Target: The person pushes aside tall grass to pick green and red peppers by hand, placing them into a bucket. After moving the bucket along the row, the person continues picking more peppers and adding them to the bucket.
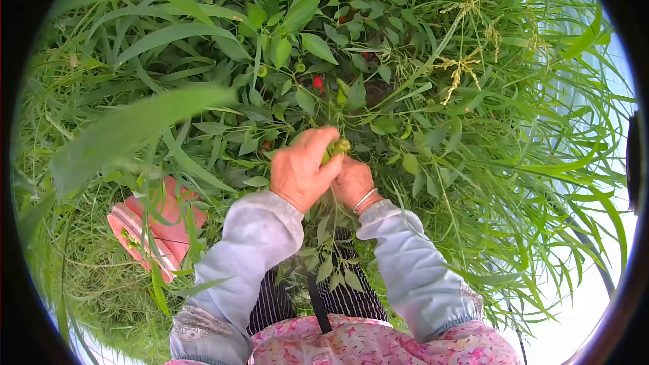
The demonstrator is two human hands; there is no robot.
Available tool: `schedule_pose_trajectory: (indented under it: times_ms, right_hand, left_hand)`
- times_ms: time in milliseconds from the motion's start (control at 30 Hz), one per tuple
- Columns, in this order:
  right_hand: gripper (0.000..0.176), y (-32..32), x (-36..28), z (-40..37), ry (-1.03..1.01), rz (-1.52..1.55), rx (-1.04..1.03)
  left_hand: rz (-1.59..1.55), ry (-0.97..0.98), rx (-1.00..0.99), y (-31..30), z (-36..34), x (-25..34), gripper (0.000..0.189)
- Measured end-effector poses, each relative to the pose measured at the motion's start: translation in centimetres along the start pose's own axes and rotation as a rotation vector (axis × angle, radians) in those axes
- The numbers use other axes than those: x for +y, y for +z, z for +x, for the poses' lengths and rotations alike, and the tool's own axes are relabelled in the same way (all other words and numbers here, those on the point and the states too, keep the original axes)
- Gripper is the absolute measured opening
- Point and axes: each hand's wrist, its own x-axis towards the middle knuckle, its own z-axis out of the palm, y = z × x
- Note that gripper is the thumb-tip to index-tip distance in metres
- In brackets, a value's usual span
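Observation:
Close together at the middle of the view, both hands are among the leafy pepper plants. My left hand (304, 167) has its fingers curled round a green pepper (336, 150), whose end shows between thumb and forefinger. Just right of it and partly behind it, my right hand (353, 181), with a bracelet at the wrist, is closed; what its fingers hold is hidden. Leafy stems (328, 230) hang below the hands. Above them a red pepper (318, 82) and another green pepper (342, 96) show among the leaves.
A pink container (165, 230) with some green pieces stands in the grass at the lower left. Long grass blades (135, 128) cross the left side near the camera. Tall grass with seed heads (463, 67) fills the right, beside pale sheeting (602, 263).

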Motion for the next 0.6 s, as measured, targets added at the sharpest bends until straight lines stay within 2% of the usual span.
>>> schedule_pose_trajectory:
  times_ms: [67,100,167,233,333,400,433,533,567,600]
  right_hand:
    - [0.032,0.5,0.2,0.2,-0.095,-0.035,0.101]
    - [0.045,0.6,0.2,0.1,-0.101,-0.030,0.095]
    - [0.053,-1.8,-1.1,-0.4,-0.034,-0.063,0.034]
    - [0.067,-3.8,-1.4,-1.3,0.021,-0.143,-0.058]
    - [0.067,-6.4,-1.6,-2.4,0.172,-0.250,-0.084]
    - [0.065,-9.2,-2.2,-2.5,0.346,-0.322,-0.163]
    - [0.059,-10.3,-2.0,-3.0,0.307,-0.387,-0.137]
    - [0.048,-12.0,-1.4,-2.3,0.089,0.425,0.189]
    - [0.037,-14.1,-2.9,-2.0,0.515,0.903,0.057]
    - [0.035,-14.4,-3.0,-0.6,0.462,0.794,0.079]
  left_hand:
    - [0.100,-0.043,-0.092,-0.4,2.2,-0.3,0.043]
    - [0.179,-0.077,-0.205,-0.5,3.3,-0.6,0.045]
    - [0.332,-0.149,-0.439,-0.2,4.6,-1.3,0.050]
    - [0.347,-0.070,-0.559,0.3,4.9,-2.7,0.052]
    - [0.445,0.014,-0.672,0.7,4.6,-3.0,0.047]
    - [0.514,0.075,-0.715,1.8,4.0,-3.3,0.043]
    - [0.568,0.118,-0.714,2.4,3.5,-3.1,0.037]
    - [0.659,0.159,-0.710,3.5,2.4,-3.1,0.035]
    - [0.665,0.178,-0.675,3.9,1.9,-3.3,0.033]
    - [0.687,0.189,-0.665,4.3,1.8,-3.6,0.033]
